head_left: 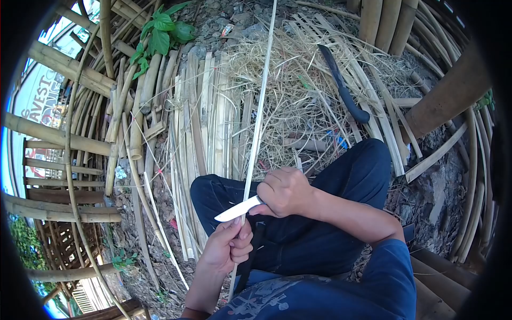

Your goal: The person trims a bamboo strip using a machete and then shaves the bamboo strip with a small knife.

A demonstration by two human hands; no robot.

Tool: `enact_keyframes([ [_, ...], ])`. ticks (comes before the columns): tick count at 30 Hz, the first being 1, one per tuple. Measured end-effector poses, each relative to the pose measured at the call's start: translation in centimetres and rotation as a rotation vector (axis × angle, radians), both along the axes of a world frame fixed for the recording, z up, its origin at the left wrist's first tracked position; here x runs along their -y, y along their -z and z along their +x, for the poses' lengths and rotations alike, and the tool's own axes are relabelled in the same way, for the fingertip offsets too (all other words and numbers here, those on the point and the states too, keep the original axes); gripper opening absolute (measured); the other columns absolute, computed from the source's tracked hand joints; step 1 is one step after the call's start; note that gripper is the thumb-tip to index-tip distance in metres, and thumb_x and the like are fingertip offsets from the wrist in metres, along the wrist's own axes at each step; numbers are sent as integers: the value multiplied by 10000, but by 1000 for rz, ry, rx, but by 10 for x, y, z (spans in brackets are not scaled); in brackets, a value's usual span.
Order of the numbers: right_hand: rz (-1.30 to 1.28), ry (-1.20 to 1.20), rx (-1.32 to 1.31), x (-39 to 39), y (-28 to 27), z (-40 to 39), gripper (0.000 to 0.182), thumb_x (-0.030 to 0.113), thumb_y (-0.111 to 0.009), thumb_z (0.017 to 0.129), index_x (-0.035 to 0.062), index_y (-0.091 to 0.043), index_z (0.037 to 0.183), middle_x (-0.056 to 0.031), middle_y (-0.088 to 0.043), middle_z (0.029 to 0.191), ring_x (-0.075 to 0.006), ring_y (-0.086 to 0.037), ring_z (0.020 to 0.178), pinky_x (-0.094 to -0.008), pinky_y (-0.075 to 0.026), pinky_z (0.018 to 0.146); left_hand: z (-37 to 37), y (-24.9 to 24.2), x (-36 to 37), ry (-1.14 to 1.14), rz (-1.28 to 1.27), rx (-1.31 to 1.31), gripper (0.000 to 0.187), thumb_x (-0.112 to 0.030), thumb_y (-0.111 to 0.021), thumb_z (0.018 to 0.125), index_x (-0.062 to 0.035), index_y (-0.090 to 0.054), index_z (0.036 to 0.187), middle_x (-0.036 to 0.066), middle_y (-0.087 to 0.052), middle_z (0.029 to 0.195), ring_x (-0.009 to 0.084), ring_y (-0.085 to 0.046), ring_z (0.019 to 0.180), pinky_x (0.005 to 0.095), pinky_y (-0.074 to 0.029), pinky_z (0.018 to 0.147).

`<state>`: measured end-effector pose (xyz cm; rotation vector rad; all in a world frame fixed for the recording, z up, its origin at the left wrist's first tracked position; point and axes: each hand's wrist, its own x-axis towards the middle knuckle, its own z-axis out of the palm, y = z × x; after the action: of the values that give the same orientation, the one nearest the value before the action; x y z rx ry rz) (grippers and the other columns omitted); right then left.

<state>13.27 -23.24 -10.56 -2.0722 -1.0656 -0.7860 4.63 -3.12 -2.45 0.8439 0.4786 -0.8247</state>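
A long, thin bamboo strip (260,114) runs from the top of the head view down between my legs. My left hand (228,245) is closed around its lower part, thumb up along the strip. In my right hand (285,192) is a knife (237,209), its handle mostly hidden by my fingers. The pale blade points left and lies across the strip, just above my left thumb.
A machete (341,85) with a dark handle lies on the pile of shavings (285,117) ahead. Split bamboo slats (213,117) lie left of it. Bamboo poles (69,69) are stacked at left; a thick pole (448,93) stands at right.
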Motion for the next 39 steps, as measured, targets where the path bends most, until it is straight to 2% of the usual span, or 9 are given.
enact_keyframes([
  [3,11,15,47,2,2,5,526,523,-639,835,78,-446,630,-53,-426,543,-225,-501,451,-346,-407,421,0,0,0,-10,-49,-11,372,-318,-391,1067,-74,-463,797,-56,-249,572,25,-152,419,220,-108,368],
  [8,18,176,-69,23,7,25,446,424,-638,886,57,-474,692,-90,-494,570,-270,-539,471,-384,-429,443,-9,2,-4,8,-100,-27,386,-310,-374,1073,-62,-459,790,-58,-244,570,23,-149,419,218,-110,364],
  [12,68,135,-33,23,5,28,422,392,-637,897,53,-478,703,-98,-496,558,-281,-540,463,-391,-426,436,-15,4,-10,6,-129,-33,384,-295,-382,1071,-46,-460,790,-54,-245,570,23,-154,425,220,-113,367],
  [15,109,317,-225,35,8,40,387,349,-647,910,55,-499,706,-79,-521,535,-263,-583,469,-380,-439,419,-27,5,-18,42,-194,-56,376,-289,-391,1068,-36,-467,799,-49,-252,573,22,-161,432,226,-114,373],
  [31,13,286,-13,52,12,57,398,380,-626,919,67,-514,701,-83,-528,539,-259,-582,458,-384,-440,416,-66,-7,-47,63,-99,-146,391,-310,-418,1057,-28,-477,793,-45,-259,568,35,-171,442,237,-132,386],
  [34,42,452,-132,60,10,66,392,360,-586,954,58,-543,708,-101,-532,521,-283,-590,468,-403,-449,430,-81,-8,-56,81,-42,-176,385,-314,-455,1043,-24,-484,791,-48,-261,570,35,-184,442,236,-133,388],
  [36,149,658,-316,76,10,82,409,343,-528,993,46,-569,714,-138,-548,519,-322,-602,492,-430,-454,448,-96,-3,-69,180,-120,-256,409,-376,-465,1035,-49,-480,788,-44,-261,593,43,-205,460,237,-137,408],
  [37,188,646,-368,80,8,83,439,339,-483,1017,36,-579,714,-163,-559,519,-358,-599,495,-450,-456,462,-102,-4,-74,166,-127,-275,414,-381,-484,1026,-43,-490,787,-45,-268,587,46,-210,458,241,-140,407],
  [39,185,609,-406,73,14,80,439,339,-482,1017,36,-577,714,-163,-560,520,-362,-595,488,-453,-457,465,-104,-8,-78,156,-81,-258,410,-379,-486,1025,-44,-492,789,-46,-270,585,46,-211,457,241,-142,408],
])
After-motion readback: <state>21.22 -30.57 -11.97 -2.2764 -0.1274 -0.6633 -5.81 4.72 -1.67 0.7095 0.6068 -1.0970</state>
